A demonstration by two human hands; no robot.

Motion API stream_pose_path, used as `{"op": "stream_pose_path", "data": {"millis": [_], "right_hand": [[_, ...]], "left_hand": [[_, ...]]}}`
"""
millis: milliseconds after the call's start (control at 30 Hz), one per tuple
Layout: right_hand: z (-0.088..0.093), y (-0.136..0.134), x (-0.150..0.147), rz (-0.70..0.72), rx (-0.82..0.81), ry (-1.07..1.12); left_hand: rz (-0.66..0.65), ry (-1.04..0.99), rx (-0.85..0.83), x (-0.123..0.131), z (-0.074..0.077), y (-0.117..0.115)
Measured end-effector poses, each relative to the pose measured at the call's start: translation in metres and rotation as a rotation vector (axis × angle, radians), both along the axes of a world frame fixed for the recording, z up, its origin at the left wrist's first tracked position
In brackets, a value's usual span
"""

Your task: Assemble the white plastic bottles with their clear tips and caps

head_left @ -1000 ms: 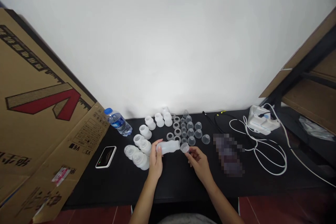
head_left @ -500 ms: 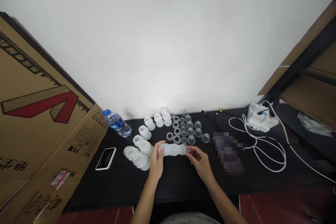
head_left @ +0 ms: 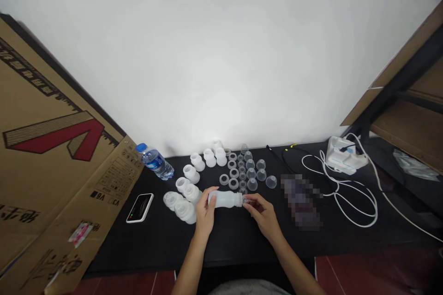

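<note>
Left hand [head_left: 206, 214] grips frosted bottle [head_left: 224, 198]; right hand [head_left: 263, 215] pinches clear cap [head_left: 246, 200], held square, at bottle's three o'clock end.

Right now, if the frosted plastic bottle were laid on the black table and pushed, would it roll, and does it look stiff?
The frosted plastic bottle, held between the left hand and right hand, has a round body, so it would probably roll. Its translucent walls suggest thin, light plastic that likely gives a little when squeezed.
</note>
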State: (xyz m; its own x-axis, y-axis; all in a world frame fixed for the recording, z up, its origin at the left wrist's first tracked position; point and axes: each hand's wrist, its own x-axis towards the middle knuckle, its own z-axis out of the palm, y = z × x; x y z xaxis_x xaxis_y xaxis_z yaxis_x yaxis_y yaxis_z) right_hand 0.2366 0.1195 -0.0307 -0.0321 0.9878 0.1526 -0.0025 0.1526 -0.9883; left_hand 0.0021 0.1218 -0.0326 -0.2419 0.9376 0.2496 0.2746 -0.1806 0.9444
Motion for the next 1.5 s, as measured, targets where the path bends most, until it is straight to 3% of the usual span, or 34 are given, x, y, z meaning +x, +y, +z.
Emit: {"op": "stream_pose_path", "data": {"millis": [400,700,900,1200,1500], "right_hand": [[-0.0039,-0.0032,0.0013,0.076,0.050,-0.040],[0.0023,-0.0066,-0.0038,0.034,0.043,-0.202],[0.0034,-0.0091,-0.0036,0.020,0.050,-0.156],[-0.0009,-0.0087,-0.0038,0.104,0.034,-0.197],[-0.0023,-0.0079,-0.0049,0.084,0.033,-0.191]], "left_hand": [[-0.040,-0.196,-0.165,-0.0005,-0.0041,0.0024],[-0.131,-0.081,-0.109,0.0037,0.0011,-0.0037],[-0.084,-0.131,-0.102,0.0065,0.0051,-0.0043],[-0.090,-0.113,-0.051,0.0047,0.0018,-0.0032],[-0.111,-0.118,-0.059,0.0027,-0.0032,-0.0035]]}}
